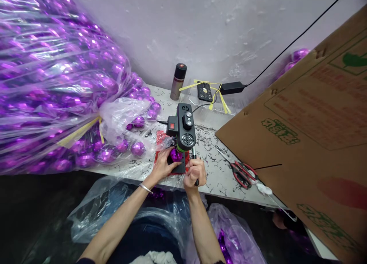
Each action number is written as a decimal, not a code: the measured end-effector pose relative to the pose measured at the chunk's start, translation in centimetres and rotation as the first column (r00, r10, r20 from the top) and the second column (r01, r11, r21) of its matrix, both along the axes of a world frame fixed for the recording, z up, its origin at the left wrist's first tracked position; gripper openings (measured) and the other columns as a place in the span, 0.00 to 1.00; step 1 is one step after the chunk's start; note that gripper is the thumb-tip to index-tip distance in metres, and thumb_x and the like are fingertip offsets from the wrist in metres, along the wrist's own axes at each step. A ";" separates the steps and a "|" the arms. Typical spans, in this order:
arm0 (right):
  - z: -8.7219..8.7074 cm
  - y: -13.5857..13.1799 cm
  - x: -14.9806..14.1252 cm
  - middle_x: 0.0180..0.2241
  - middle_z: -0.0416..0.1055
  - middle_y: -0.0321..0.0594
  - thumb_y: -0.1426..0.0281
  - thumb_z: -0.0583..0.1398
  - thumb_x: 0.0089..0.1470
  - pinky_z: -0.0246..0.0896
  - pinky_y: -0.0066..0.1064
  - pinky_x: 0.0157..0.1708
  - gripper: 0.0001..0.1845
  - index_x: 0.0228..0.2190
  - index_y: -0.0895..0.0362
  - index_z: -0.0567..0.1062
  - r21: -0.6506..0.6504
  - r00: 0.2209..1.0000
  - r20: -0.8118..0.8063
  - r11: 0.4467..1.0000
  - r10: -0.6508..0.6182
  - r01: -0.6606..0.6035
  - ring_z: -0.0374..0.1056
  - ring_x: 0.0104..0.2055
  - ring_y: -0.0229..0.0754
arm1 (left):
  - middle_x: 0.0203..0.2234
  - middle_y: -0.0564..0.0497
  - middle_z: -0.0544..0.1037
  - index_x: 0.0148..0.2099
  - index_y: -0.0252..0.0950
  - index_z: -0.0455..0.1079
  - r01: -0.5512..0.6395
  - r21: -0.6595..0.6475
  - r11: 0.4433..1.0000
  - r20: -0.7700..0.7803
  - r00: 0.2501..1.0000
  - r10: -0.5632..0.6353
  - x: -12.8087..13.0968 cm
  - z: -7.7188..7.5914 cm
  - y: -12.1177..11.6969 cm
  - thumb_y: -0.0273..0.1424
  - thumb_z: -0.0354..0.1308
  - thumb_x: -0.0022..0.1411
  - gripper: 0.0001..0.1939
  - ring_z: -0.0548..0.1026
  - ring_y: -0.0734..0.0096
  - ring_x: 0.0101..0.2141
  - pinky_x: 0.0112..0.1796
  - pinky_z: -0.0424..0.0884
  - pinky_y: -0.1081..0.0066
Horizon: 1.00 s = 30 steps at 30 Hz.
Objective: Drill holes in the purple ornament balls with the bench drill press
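Observation:
A small black bench machine (183,132) with a red switch stands on a red mat (160,138) at the table's front edge. Under its head sits a shiny purple ball (175,155). My left hand (163,164) is curled around that ball from the left and holds it in place on the machine's base. My right hand (194,173) is closed in a fist around the machine's black lever handle, just right of the ball.
A huge clear bag of purple balls (51,84) fills the left. A cardboard sheet (309,130) leans at the right, with red scissors (242,173) beside it. A flask (178,81), a phone (204,91) and a power adapter (231,88) stand by the wall. Plastic bags (235,237) lie below.

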State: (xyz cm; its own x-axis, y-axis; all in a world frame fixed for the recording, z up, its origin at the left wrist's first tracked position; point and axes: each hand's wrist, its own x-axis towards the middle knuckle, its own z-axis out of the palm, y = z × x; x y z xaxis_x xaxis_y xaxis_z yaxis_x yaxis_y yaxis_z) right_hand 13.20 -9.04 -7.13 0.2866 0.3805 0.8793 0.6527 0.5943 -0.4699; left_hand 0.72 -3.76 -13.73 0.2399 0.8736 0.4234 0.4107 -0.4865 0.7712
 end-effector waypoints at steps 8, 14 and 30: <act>-0.5 0.2 0.1 0.23 0.62 0.31 0.67 0.45 0.71 0.68 0.37 0.37 0.21 0.24 0.52 0.59 0.013 1.000 -0.022 1.000 0.011 -0.011 0.62 0.24 0.36 | 0.53 0.40 0.80 0.61 0.37 0.68 -0.002 0.014 1.000 0.003 1.000 0.002 0.1 -0.2 0.2 0.41 0.70 0.60 0.31 0.78 0.50 0.54 0.54 0.74 0.51; -0.6 0.2 0.2 0.24 0.63 0.32 0.66 0.46 0.70 0.68 0.36 0.34 0.20 0.24 0.52 0.61 -0.026 0.999 -0.046 0.999 0.022 -0.023 0.63 0.24 0.36 | 0.54 0.38 0.79 0.61 0.36 0.68 0.003 -0.025 1.000 0.016 1.000 -0.003 0.3 -0.4 0.4 0.41 0.71 0.58 0.32 0.77 0.48 0.55 0.56 0.73 0.49; 8.0 -0.1 -0.4 0.20 0.59 0.30 0.60 0.54 0.69 0.52 0.29 0.25 0.26 0.19 0.54 0.61 -0.239 0.947 -0.321 0.965 0.023 -0.105 0.56 0.22 0.33 | 0.59 0.36 0.74 0.66 0.36 0.62 0.075 0.073 0.995 -0.035 0.997 -0.073 -1.6 -0.6 -3.5 0.41 0.65 0.64 0.33 0.72 0.46 0.61 0.60 0.68 0.43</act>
